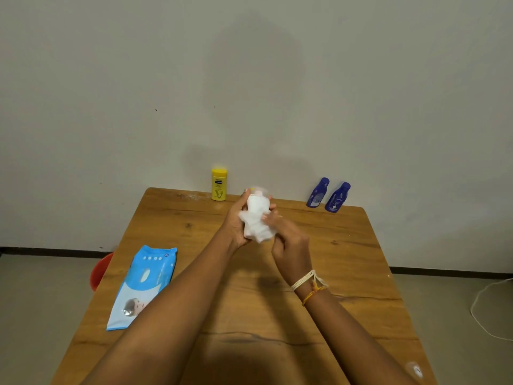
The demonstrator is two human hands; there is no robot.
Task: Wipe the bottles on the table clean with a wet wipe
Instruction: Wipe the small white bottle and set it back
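While the left hand (236, 226) holds a bottle (256, 191) up above the middle of the table (347, 259), the right hand (288, 245) works a white wipe (256, 220) around it. The wipe covers nearly all of the bottle; only a blurred pale top shows, so its kind cannot be told. The left grip is curled round the wrapped body from the side, and the right grip pinches the wipe against the bottle's near face.

Three more bottles stand upright along the far edge: a yellow one (219, 184) left of the hands, and two blue ones (318, 192) (337, 197) close together to the right. None of them looks handled yet, so the job seems early. A blue wipe pack (144, 284) lies flat near the left edge.

To do this step well, the left hand should probably turn the bottle while the right drags the wipe down its length, so every side is covered. Cap and base are easily missed. A wet surface may slip, so the hold should stay firm.
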